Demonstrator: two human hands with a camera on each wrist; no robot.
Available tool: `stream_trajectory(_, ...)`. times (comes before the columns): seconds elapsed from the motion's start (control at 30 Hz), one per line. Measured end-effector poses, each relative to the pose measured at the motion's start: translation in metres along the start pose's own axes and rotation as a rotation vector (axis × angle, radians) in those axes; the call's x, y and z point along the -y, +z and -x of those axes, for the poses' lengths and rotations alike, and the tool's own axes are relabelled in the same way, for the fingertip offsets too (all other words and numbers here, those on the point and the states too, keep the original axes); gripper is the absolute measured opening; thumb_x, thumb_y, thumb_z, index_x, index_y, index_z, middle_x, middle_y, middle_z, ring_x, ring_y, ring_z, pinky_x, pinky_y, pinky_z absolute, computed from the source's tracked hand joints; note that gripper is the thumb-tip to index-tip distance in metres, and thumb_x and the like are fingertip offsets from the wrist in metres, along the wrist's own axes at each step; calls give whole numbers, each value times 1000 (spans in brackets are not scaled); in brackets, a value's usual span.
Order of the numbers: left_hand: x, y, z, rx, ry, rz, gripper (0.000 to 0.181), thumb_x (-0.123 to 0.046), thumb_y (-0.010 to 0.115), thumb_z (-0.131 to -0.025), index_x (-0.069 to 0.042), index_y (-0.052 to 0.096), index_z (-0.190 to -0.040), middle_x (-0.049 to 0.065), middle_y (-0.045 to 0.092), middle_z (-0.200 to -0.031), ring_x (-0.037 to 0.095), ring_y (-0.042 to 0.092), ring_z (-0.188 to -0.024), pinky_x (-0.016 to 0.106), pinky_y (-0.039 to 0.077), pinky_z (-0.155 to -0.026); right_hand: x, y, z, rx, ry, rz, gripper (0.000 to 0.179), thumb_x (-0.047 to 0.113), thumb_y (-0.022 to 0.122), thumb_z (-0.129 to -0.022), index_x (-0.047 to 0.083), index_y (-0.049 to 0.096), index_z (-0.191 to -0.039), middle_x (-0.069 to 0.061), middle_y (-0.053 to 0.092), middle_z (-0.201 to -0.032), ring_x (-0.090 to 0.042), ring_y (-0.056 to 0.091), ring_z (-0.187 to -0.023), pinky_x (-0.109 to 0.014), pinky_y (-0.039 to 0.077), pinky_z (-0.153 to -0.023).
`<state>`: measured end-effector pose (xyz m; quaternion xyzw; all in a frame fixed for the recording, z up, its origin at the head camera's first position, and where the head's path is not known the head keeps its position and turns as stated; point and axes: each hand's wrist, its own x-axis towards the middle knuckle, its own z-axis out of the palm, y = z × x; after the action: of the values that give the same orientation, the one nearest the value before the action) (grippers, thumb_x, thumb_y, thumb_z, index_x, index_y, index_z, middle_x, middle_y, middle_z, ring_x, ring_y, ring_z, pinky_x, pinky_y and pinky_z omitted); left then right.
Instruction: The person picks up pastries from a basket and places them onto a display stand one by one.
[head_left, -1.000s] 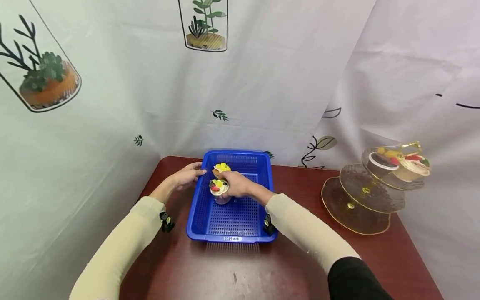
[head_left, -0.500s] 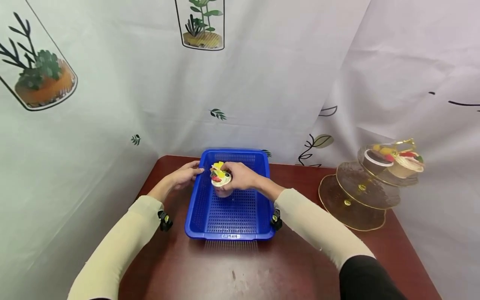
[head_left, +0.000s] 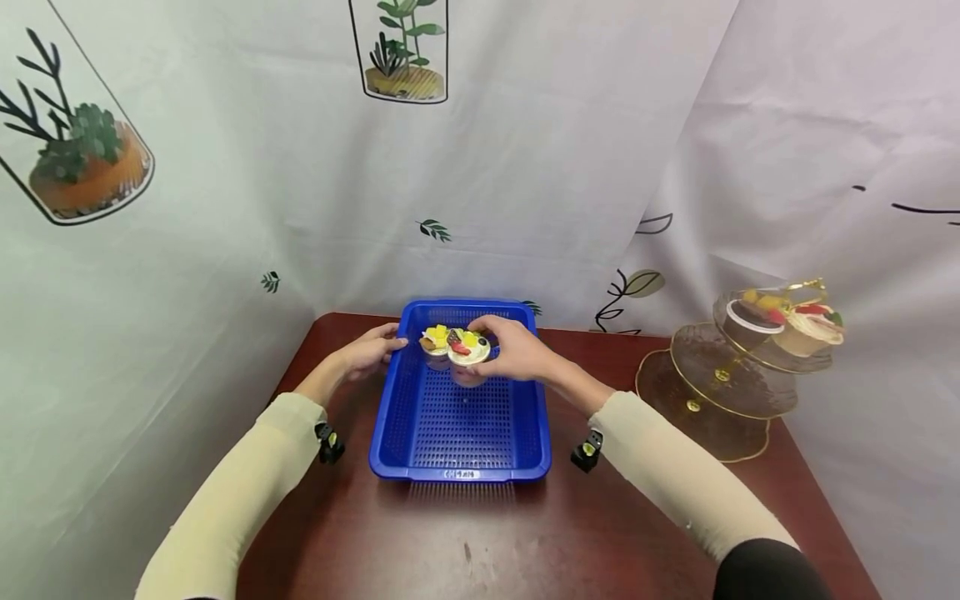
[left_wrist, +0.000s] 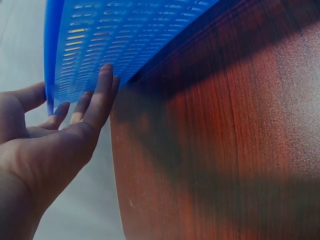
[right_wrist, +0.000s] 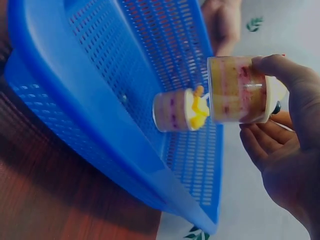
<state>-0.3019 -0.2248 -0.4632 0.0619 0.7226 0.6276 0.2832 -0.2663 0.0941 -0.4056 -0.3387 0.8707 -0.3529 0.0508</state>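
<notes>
My right hand (head_left: 519, 351) holds a clear dessert cup (right_wrist: 237, 90) with pink and tan layers, its thumb on one side and fingers on the other. Cream, a strawberry piece and other fruit top this cup, which is raised above the floor of the blue plastic basket (head_left: 465, 471). A second layered dessert cup (right_wrist: 172, 110), topped with yellow fruit pieces, stands inside the basket near its far left corner. At the basket's left side, my left hand (head_left: 367, 352) grips the rim, thumb over the edge and fingers along the perforated outer wall (left_wrist: 125, 37).
On the right of the table (head_left: 465, 550) stands a three-tiered clear stand with gold edges (head_left: 731, 392). A dark cup dessert (head_left: 752, 323) and a cream-topped one (head_left: 808, 331) sit on its top tier. A printed white curtain (head_left: 525, 167) hangs close behind the basket.
My right hand has lifted the strawberry-topped dessert cup and moved it to the right, apart from the yellow-topped cup. My left hand has stayed at the basket's left rim.
</notes>
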Motion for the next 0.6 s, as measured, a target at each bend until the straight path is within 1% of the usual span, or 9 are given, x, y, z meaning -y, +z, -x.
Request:
stream_trajectory(0.13,1,-1,0,-6,2,-10,54,-19,44,-107,-4,21,-153,30,46,-142,43,58,-118,51,54,-89,0,-9,12,-36,4,-43,65,33,83,-79,10,55,-133,0,61,-121,-16,59,-111,-44,51,-96)
stream_trajectory(0.27,1,-1,0,-8,2,-8,53,-19,44,-107,-5,22,-153,30,46,-141,43,57,-118,51,54,-88,2,-17,24,-73,0,-60,69,33,83,-79,6,54,-135,-2,61,-123,-17,58,-112,-44,51,-96)
stream_trajectory(0.37,1,-2,-1,-4,6,-6,53,-19,43,-107,-4,21,-153,30,44,-142,46,54,-121,51,54,-89,3,-22,30,-103,-1,-61,69,34,83,-79,8,54,-136,0,61,-123,-15,57,-112,-41,51,-95)
stream_trajectory(0.5,0,-1,0,-9,3,-10,53,-19,44,-107,-4,21,-153,30,44,-143,48,52,-123,52,53,-90,4,-26,38,-138,-1,-55,68,38,83,-79,14,53,-135,3,60,-124,-14,57,-112,-36,51,-93)
stream_trajectory(0.6,1,0,0,-17,-4,-12,52,-19,44,-107,-5,23,-153,28,45,-142,46,54,-122,54,53,-91,5,-29,45,-164,-3,-65,67,40,83,-79,17,53,-135,3,61,-124,-15,58,-112,-38,52,-93)
